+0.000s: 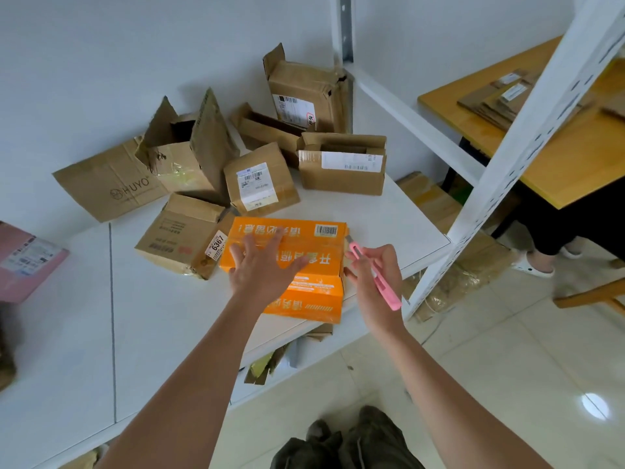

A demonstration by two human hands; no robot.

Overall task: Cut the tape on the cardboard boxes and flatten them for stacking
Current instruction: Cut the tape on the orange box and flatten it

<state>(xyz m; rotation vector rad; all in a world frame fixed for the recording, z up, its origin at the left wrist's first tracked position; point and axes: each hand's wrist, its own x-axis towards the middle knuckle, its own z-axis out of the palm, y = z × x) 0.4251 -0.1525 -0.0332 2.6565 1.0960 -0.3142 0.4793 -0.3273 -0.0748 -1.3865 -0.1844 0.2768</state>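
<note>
An orange cardboard box [314, 286] with white printing lies on the white shelf surface [152, 316] near its front edge. My left hand [263, 269] rests on the box's top with fingers spread and straight. My right hand [373, 275] holds a pink utility knife [375, 275] at the box's right end, its blade tip by the upper right corner. Several brown cardboard boxes [260, 179] stand behind the orange one, some with flaps open.
A pink parcel [23, 262] lies at the left edge. A white shelf upright [507, 157] rises at the right. Beyond it stands a wooden table [558, 147] with flattened cardboard [497, 99]. More cardboard lies on the floor, and another person's feet [534, 265] are nearby.
</note>
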